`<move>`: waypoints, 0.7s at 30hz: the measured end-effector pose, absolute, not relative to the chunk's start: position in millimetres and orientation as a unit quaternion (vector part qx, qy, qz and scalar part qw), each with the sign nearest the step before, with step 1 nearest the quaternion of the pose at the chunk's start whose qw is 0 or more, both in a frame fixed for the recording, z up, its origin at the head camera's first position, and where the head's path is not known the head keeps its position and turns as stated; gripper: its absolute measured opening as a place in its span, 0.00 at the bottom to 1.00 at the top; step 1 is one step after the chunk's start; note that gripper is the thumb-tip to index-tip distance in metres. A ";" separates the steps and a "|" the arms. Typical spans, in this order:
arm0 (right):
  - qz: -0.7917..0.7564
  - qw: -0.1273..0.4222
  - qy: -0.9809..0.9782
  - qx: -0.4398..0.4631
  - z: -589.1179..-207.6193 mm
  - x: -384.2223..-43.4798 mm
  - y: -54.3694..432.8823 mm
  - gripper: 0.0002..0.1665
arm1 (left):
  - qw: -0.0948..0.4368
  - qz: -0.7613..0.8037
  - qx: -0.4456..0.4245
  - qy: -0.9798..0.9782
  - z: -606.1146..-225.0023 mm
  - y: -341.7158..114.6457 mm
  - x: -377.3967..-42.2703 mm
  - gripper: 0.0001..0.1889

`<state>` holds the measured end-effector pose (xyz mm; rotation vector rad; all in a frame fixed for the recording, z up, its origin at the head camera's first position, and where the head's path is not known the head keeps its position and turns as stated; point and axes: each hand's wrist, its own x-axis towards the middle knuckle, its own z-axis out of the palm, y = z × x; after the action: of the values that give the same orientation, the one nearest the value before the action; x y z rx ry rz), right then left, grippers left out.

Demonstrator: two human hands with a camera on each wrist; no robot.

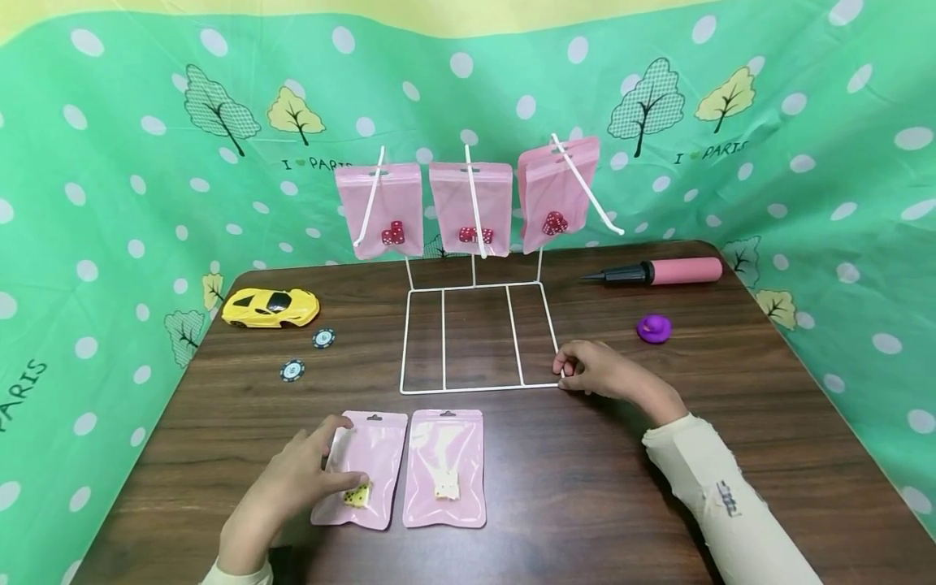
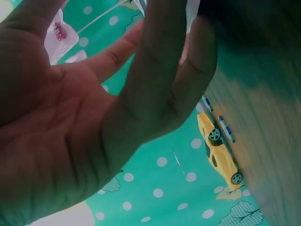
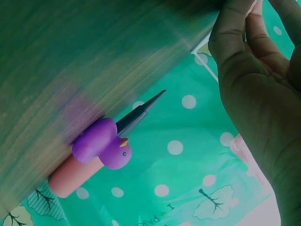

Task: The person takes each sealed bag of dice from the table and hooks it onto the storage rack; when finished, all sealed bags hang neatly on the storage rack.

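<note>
My left hand (image 1: 298, 471) reaches over a pink zip pouch (image 1: 379, 455) with yellow dice (image 1: 357, 495) inside. Its fingers are spread, with the thumb tip by the dice and the index finger near the pouch's upper left corner. Beside it lies a second pink pouch (image 1: 446, 439) holding white dice (image 1: 447, 485). At the front right corner of a white wire display rack (image 1: 483, 389), my right hand (image 1: 595, 370) pinches the wire. Three hooks on the rack carry pink pouches (image 1: 379, 191) with red dice (image 1: 392, 234).
A yellow toy car (image 1: 270, 309) and two poker chips (image 1: 324, 338) lie on the left of the wooden table (image 1: 585, 504). To the right are a purple rubber duck (image 1: 654, 328) and a pink and black hand pump (image 1: 683, 270). A green patterned cloth (image 1: 468, 89) stands behind.
</note>
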<state>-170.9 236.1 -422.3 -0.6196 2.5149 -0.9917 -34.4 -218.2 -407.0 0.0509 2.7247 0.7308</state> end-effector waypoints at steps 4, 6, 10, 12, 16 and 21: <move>-0.352 0.184 0.892 -0.217 -421.1 -170.9 235.5 0.08 | 0.118 0.253 0.037 0.960 -431.9 -226.0 -37.9 0.38; -0.352 0.186 0.892 -0.214 -420.4 -170.8 235.0 0.08 | 0.096 0.263 0.057 0.958 -445.0 -231.8 -40.0 0.34; -0.350 0.184 0.893 -0.215 -420.0 -170.1 234.9 0.07 | 0.113 0.306 0.065 0.943 -454.1 -239.3 -42.6 0.25; -0.351 0.183 0.892 -0.216 -420.4 -170.0 234.8 0.06 | 0.136 0.324 0.064 0.934 -451.7 -241.4 -43.1 0.21; -0.357 0.179 0.889 -0.224 -421.3 -170.0 234.7 0.06 | 0.144 0.326 0.073 0.932 -440.4 -247.5 -41.8 0.11; -0.358 0.177 0.889 -0.223 -421.5 -170.3 235.3 0.06 | 0.133 0.359 0.084 0.920 -412.9 -254.8 -38.7 0.07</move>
<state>-170.3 235.3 -421.5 -0.6313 2.5172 -1.0143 -38.7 -254.8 -412.9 0.2434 2.6681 1.0404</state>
